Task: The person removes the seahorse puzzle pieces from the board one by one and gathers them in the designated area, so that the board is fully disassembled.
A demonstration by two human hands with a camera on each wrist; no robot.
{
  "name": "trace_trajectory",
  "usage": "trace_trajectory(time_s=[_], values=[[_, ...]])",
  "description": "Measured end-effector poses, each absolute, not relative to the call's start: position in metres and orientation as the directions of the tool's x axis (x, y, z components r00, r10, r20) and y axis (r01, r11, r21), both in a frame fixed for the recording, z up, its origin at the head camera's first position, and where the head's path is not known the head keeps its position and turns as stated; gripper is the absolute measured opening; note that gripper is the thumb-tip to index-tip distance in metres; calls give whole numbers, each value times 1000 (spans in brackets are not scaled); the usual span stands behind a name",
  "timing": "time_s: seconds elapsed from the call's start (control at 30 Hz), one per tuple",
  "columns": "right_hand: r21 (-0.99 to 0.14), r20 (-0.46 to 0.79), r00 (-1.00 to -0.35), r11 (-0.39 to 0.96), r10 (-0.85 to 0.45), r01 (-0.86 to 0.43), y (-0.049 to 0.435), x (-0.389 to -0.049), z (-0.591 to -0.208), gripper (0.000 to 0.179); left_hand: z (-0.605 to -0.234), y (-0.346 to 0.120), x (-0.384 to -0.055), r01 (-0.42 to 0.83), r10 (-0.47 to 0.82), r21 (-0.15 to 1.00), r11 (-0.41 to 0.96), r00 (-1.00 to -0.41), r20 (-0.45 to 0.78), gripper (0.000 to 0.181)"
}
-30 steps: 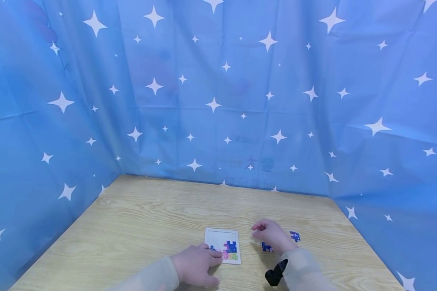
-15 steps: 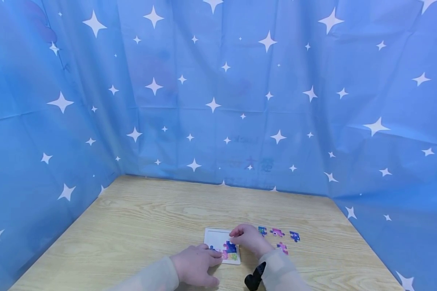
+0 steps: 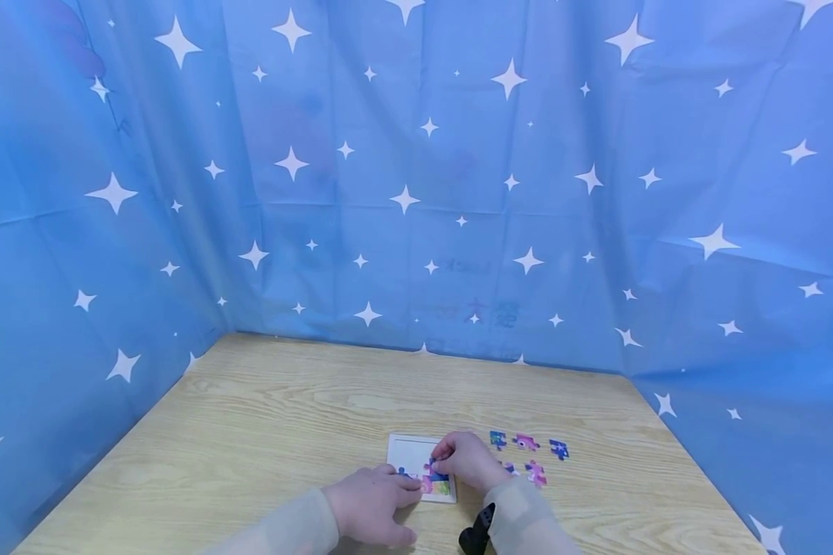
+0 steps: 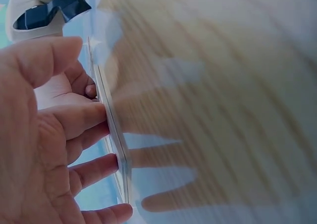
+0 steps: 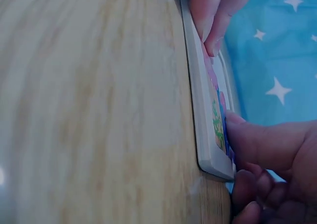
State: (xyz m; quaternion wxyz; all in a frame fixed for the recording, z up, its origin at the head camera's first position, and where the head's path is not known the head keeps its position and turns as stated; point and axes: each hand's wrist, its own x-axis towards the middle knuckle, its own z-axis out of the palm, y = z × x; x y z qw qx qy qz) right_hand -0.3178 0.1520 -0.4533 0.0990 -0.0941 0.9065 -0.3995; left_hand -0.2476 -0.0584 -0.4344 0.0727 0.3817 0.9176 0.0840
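Wood-grained tabletop with a part-filled puzzle tray at lower centre

Nearest, at the bottom of the frame, the left hand is laid with its fingers apart and fairly straight; the tray's edge is touched by them and, it is judged, steadied. Just beyond, the puzzle tray is left bare at its upper left, while a pink piece, a green-yellow piece and a blue piece are set towards its lower right. Over the blue piece the right hand is held, thumb and fingers curled; whether another piece is pinched cannot be told. It has been brought across from the loose pieces within the last second, so the work is judged to have passed from fetching to fitting or pressing. Right of the tray, five loose pieces can be counted, one partly covered by that hand. Farthest off, a star-patterned blue curtain is hung.
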Motion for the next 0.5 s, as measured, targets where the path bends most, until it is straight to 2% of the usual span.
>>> trace_trajectory(time_s=[0.3, 0.5], values=[[-738, -109, -964, 669, -243, -86, 151, -317, -454, 9, -434, -52, -244, 693, 706, 143, 707, -705, -68, 64], [-732, -105, -965, 676, -241, -89, 151, -316, -453, 9, -438, -41, -240, 699, 701, 64, 712, -713, -9, 68]])
